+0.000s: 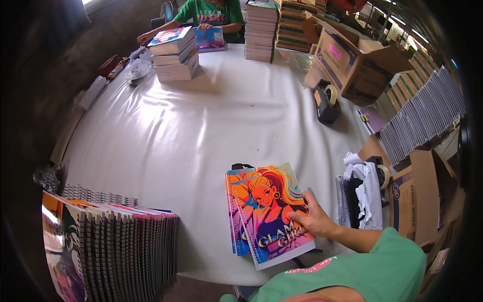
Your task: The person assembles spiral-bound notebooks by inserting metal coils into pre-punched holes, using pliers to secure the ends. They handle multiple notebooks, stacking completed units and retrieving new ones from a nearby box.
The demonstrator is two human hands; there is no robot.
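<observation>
My right hand (313,217) grips the right edge of a notebook (274,214), thumb on the cover and fingers beneath. The glossy cover has a drawn figure with a long orange ponytail, and a row of punched holes runs down its left edge. It sits slightly tilted over another notebook (234,216) with a similar cover, partly hidden. Something black (242,166) pokes out behind their top edge. Just past my fingers, part of a thin dark coil (311,192) shows. My left hand is out of the picture; only a bit of green sleeve appears at the lower edge.
A row of spiral-bound notebooks (126,246) stands at the near left. White-covered table (226,116) holds a book stack (176,58), a tape dispenser (327,103) and open cardboard boxes (347,60) at right. Crumpled paper (370,196) lies near my right arm. Another person (214,17) works opposite.
</observation>
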